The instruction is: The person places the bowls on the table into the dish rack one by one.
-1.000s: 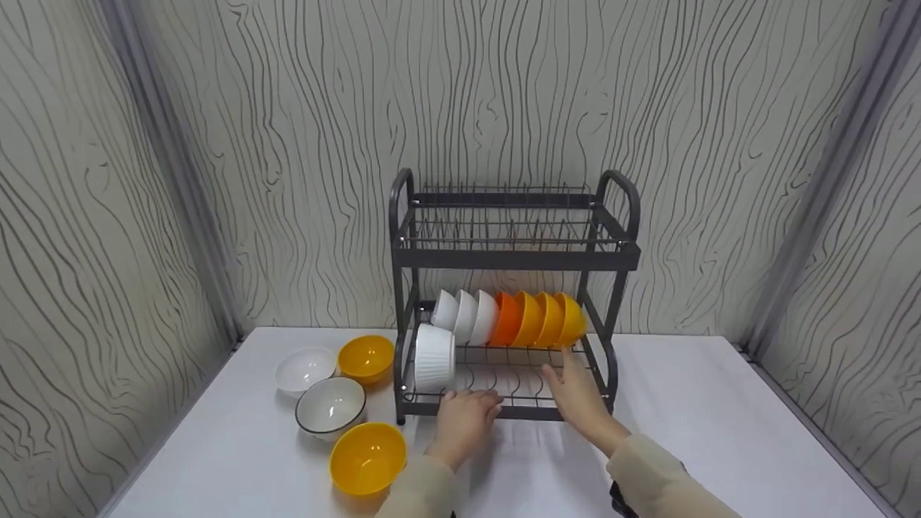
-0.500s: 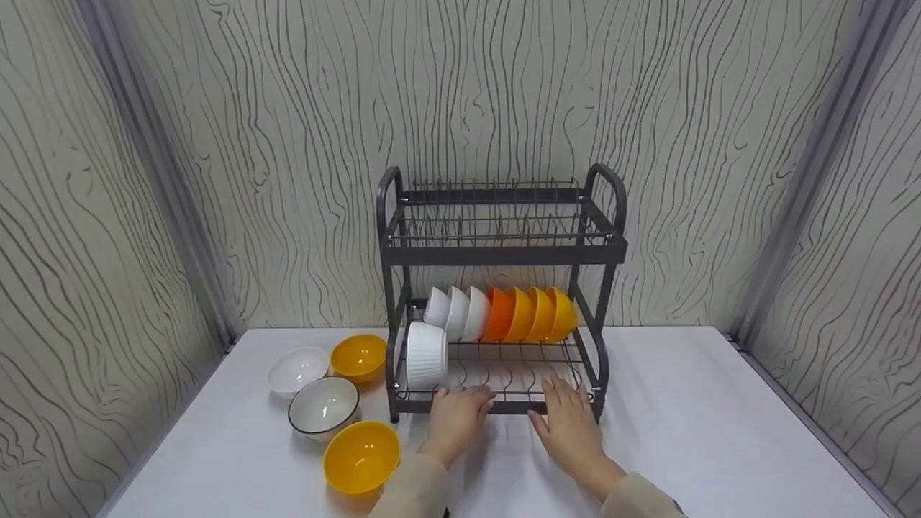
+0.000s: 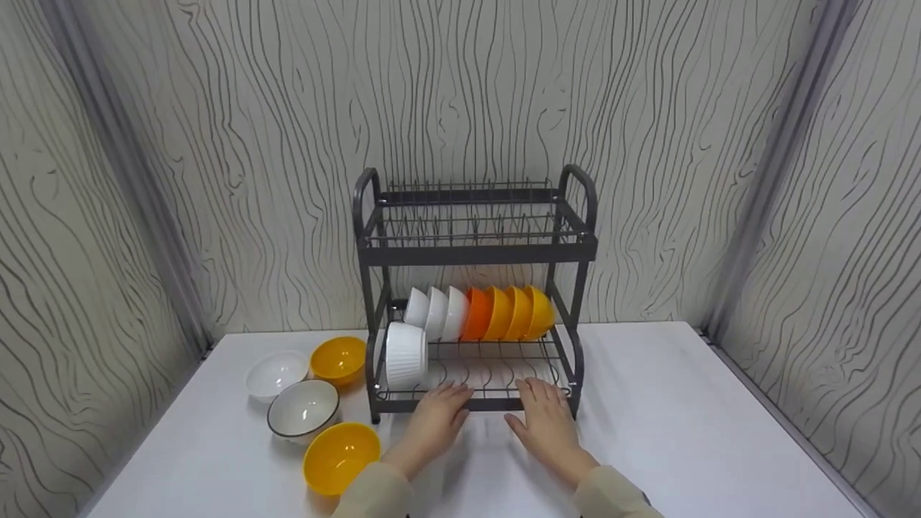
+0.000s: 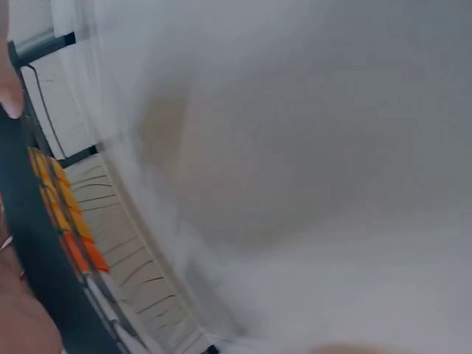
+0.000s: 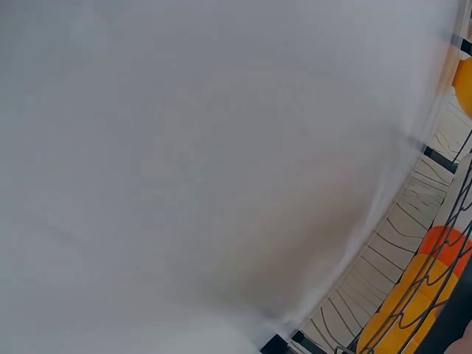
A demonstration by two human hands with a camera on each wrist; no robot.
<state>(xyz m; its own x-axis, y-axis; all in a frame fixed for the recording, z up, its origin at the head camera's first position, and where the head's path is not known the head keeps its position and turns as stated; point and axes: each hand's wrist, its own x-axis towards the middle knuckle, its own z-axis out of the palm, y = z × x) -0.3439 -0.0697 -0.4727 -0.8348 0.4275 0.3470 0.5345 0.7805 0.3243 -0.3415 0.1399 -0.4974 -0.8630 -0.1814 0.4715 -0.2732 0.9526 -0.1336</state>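
While the left hand and the right hand lie on the front rail of the dark dish rack, their fingers look loose and fairly straight, holding no bowl. Their undersides are hidden, so I cannot tell how firmly they press. This rail runs sideways, across the direction of the fingers. Nearer to the left hand, just beyond it, the ribbed white bowl stands on its side in the lower tier; behind is the row of small bowls. Leftward, four bowls sit on the table. Both wrist views cut the rack off.
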